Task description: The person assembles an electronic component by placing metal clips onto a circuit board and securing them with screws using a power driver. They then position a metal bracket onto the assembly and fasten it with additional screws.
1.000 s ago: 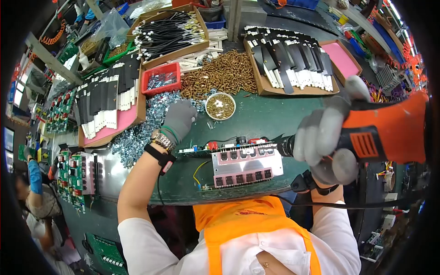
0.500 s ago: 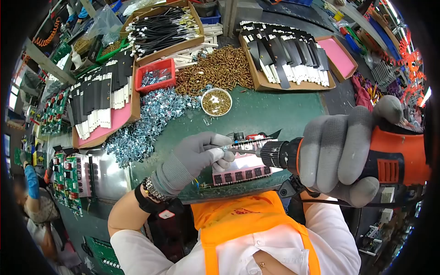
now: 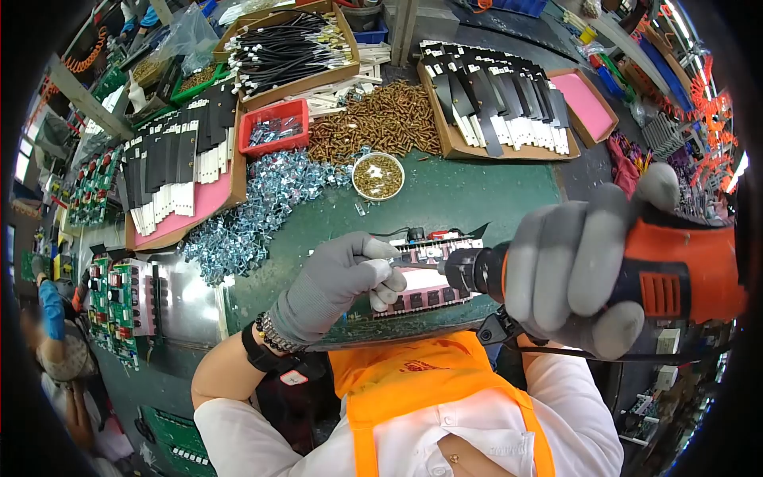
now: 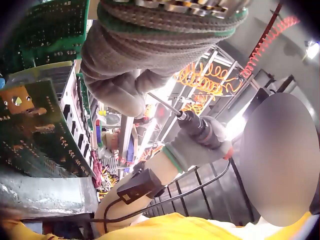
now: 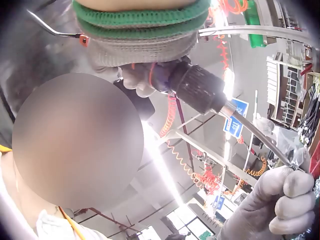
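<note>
In my right hand [image 3: 568, 270], gloved in grey, I grip an orange and black power drill [image 3: 675, 274]. Its long bit [image 5: 262, 137] runs from the black chuck [image 5: 200, 90] toward my left hand [image 3: 342, 278]. The left fingers and thumb pinch a small shiny metal piece [image 5: 296, 165] at the bit's tip; the fingers mostly hide it, so I cannot tell its exact kind. Below and behind both hands lies a circuit board with a metal heat-sink plate [image 3: 425, 278] and rows of black components on pink strips. My left hand covers the board's left end.
Beyond the board stands a white bowl of brass screws [image 3: 378, 176]. Loose silvery metal clips [image 3: 262, 207] and a heap of brass-coloured parts [image 3: 373, 123] lie behind it. A red bin [image 3: 274, 127] and cardboard boxes of black-and-white strips [image 3: 501, 103] line the back.
My left hand has come from the clip pile to the drill's bit tip, now pinching a small metal piece. The drill has swung lower. Over the last half second both hands barely shift.
</note>
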The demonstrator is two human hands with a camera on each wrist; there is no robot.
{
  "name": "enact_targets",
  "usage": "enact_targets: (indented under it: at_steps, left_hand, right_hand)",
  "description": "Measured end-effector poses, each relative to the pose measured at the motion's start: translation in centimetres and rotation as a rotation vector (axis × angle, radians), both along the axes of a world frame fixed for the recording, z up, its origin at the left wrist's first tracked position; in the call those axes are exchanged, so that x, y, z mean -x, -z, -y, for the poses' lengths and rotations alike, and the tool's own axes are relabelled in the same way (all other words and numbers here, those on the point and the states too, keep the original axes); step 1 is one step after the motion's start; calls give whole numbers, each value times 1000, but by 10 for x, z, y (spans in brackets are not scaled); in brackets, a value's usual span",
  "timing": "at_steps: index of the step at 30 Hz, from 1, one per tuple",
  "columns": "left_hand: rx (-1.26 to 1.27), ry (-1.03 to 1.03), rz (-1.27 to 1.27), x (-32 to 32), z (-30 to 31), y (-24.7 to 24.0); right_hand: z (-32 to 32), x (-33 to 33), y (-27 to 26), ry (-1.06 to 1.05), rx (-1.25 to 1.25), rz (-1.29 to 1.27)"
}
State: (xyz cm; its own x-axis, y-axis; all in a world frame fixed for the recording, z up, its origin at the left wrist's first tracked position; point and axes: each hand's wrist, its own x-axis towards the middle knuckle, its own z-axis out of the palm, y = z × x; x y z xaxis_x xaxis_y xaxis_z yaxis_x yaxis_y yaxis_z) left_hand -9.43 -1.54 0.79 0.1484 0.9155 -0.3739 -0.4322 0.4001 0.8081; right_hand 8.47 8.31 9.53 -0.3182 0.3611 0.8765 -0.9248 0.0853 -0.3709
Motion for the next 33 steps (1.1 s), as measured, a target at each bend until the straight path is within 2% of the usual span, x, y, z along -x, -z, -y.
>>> enact_targets:
  at_steps: [1,4,8,10,11,13,17,19,20,22,23,25,28,33]
  left_hand:
    - [-1,-7,-18,-1,0,0]
    - [-55,-60,-118,-6,1,4]
    - [-120,-19,-287,-12,1,4]
    - [1,269,-352,-7,-3,-11]
    - [1,273,-350,-6,-5,-11]
    - [-85,337,-578,-6,-8,-10]
    - [-82,360,-679,-8,-9,-7]
    - [-443,165,-1030,-11,0,11]
    - [-443,168,-1030,-10,3,15]
    - [-738,54,-1443,-8,11,21]
    - [-739,60,-1442,-9,12,17]
    - [-836,-15,-1603,-15,16,7]
    - [-839,-8,-1699,-22,20,19]
    - [-822,22,-1741,-22,19,26]
  right_hand:
    - [11,2,-3,150,136,39]
    - [16,3,-1,310,280,75]
    - [11,-2,8,88,180,149]
    - [10,-3,13,122,231,209]
    - [8,-3,14,137,253,238]
    - [3,-1,16,162,294,295]
    - [-8,4,27,237,256,361]
    - [-8,7,28,288,249,391]
    - [-7,8,28,314,245,406]
    - [-8,8,28,347,253,445]
    - [-8,7,27,350,258,444]
    - [-8,5,24,411,240,517]
    - [-4,7,23,425,246,557]
    - [-7,6,21,441,190,628]
